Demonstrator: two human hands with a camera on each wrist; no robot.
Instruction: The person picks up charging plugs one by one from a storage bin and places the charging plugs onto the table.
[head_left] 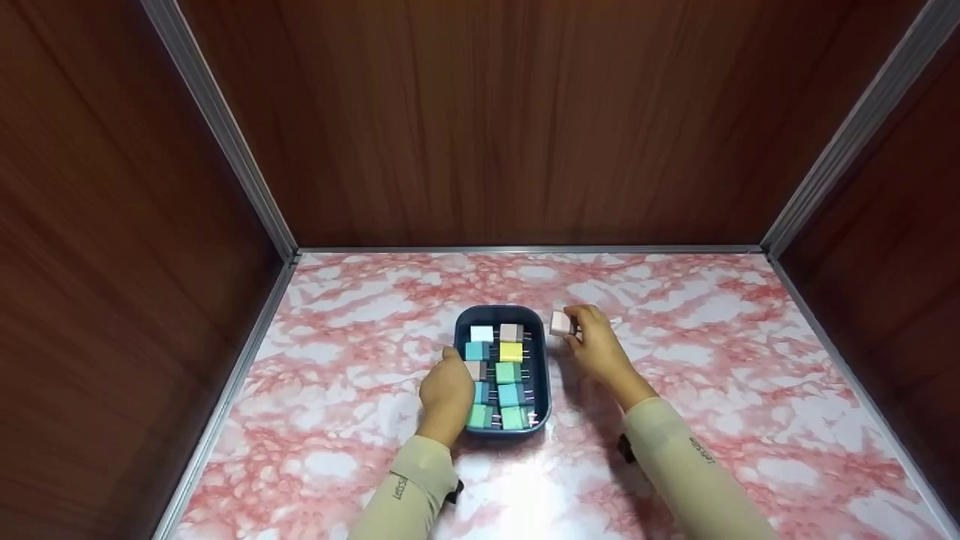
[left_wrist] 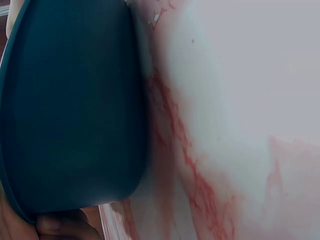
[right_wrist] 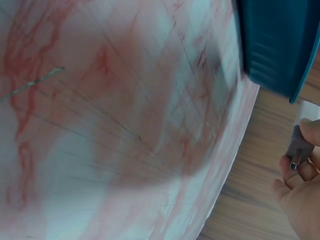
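Note:
A dark blue plastic bin (head_left: 545,375) holds several small charger plugs in two columns, among them a yellow one (head_left: 511,352), a white one (head_left: 482,334) and a green one (head_left: 508,373). My left hand (head_left: 446,390) grips the bin's left side; in the left wrist view its fingers (left_wrist: 65,227) curl at the rim. Right of the bin, my right hand (head_left: 602,351) pinches a pale pink charger plug (head_left: 560,324) above the table. Metal prongs of that plug (right_wrist: 299,145) point back toward the palm in the right wrist view.
Under the bin is a table (head_left: 337,375) with a red and white marbled top. Dark wood-look panels (head_left: 525,127) with grey metal edging stand behind it and on both sides. Bright glare lies on the surface near the front middle.

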